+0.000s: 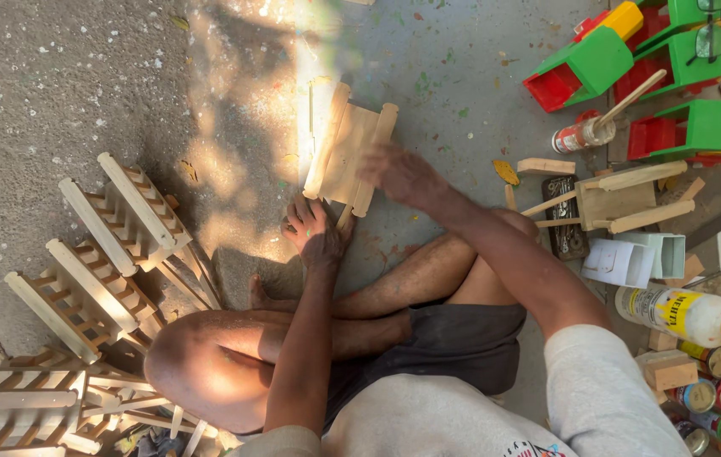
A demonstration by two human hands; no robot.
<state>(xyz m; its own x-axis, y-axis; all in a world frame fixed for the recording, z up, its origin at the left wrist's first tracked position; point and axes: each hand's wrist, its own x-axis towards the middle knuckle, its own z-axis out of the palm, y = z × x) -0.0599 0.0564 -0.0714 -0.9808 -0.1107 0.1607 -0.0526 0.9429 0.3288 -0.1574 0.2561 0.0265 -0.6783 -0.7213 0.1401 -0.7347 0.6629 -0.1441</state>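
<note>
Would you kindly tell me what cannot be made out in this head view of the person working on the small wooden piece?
- Right hand: motion-blurred, so its grip on the wooden frame is unclear.
- Frame's left edge: washed out by a sunlight patch.
- Left hand: its fingertips hide whatever it presses at the frame's lower end.
- Wooden ladder-like frames: partly cut off by the bottom edge and hidden behind the knee.
- Paint cans: cut off at the right edge.

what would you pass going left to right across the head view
unpainted wooden ladder frames → left hand → bare wood frame piece → right hand → can with a stick in it → green and red painted toys
</note>
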